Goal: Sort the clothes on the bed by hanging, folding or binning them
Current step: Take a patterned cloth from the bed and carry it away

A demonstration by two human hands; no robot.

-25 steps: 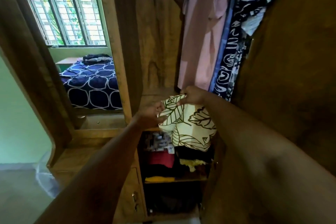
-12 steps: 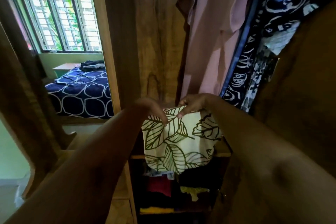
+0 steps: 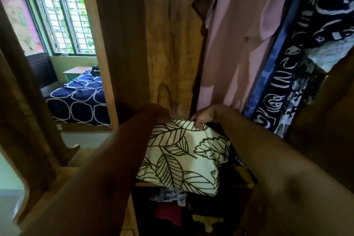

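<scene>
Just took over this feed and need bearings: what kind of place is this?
Probably a home bedroom, at an open wooden wardrobe: a pink shirt hangs inside, clothes are stacked lower down, and a navy-covered bed lies below a barred window.

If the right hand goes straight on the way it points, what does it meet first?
Probably the hanging pink garment, whose lower edge sits just beyond the right hand gripping the leaf-print cloth. The wooden wardrobe panel lies behind, though depth is unclear.
</scene>
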